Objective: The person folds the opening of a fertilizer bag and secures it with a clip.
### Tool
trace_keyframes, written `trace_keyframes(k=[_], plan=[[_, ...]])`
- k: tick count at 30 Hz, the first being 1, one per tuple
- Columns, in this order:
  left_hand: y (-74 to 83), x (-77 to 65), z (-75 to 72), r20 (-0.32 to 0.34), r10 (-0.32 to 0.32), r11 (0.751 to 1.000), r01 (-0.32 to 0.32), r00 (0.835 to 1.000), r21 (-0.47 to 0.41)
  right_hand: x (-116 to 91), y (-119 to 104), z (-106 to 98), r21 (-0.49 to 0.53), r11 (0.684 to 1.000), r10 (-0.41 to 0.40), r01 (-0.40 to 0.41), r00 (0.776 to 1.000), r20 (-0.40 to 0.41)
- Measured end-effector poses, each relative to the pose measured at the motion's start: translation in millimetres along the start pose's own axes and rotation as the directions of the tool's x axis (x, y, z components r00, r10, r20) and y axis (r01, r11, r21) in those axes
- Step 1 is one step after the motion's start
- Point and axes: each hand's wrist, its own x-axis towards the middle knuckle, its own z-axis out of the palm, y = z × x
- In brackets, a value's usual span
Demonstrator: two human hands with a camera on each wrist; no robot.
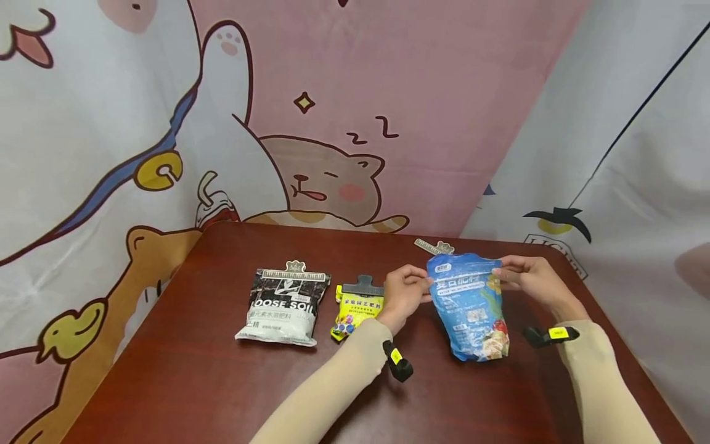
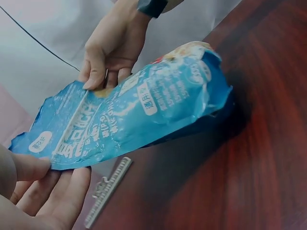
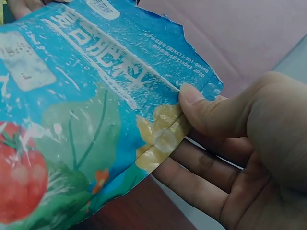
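A blue fertilizer bag (image 1: 468,308) printed with vegetables hangs between both hands, tilted, its top edge cut unevenly. My left hand (image 1: 403,295) pinches its upper left edge, thumb on the front face in the left wrist view. At the upper right edge, my right hand (image 1: 532,280) pinches the bag with the thumb (image 3: 196,103) in front and fingers behind. Across the bag, just under the top, runs a straight crease or seal line (image 3: 115,52). Behind the bag lies a metal ruler-like clip (image 1: 434,247), also seen as a clip (image 2: 109,191) in the left wrist view.
Left of the hands lies a black and white soil bag (image 1: 283,311) with a metal clip (image 1: 294,271) on its top. Between it and my left forearm is a yellow bag (image 1: 355,311) with a dark clip (image 1: 363,285). A printed curtain (image 1: 444,111) surrounds the reddish-brown table (image 1: 183,382).
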Motion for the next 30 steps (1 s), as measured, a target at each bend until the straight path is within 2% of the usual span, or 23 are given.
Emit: trace_keyframes(k=[4,8,13,17,23,26,30], plan=[[3.7,1.3,-3.1,0.031,0.070,0.996,-0.072,0.997,0.046,-14,-2,2,-0.001,1.000,0.007,-0.008,0.998,-0.060],[8.6,1.3,-6.8,0.075,0.142,0.986,-0.148,0.987,0.078,-26,-6,4,0.027,1.000,0.004,-0.001,0.995,-0.101],[14.8,0.5,-13.3,0.136,0.175,0.976,-0.189,0.975,0.105,-39,-11,5,0.080,0.997,-0.003,0.013,0.991,-0.133],[19.2,0.5,-18.6,0.170,0.212,0.965,-0.233,0.962,0.117,-46,-15,7,0.070,0.997,-0.023,0.035,0.986,-0.168],[28.8,0.0,-28.2,0.226,0.293,0.933,-0.330,0.929,0.144,-51,-21,8,0.048,0.992,-0.105,0.119,0.969,-0.225],[30.2,-2.8,-32.4,0.236,0.313,0.919,-0.356,0.920,0.169,-54,-23,8,0.046,0.991,-0.116,0.129,0.967,-0.225],[26.9,-7.6,-34.8,0.237,0.330,0.912,-0.373,0.914,0.169,-56,-24,9,0.045,0.989,-0.126,0.139,0.968,-0.218]])
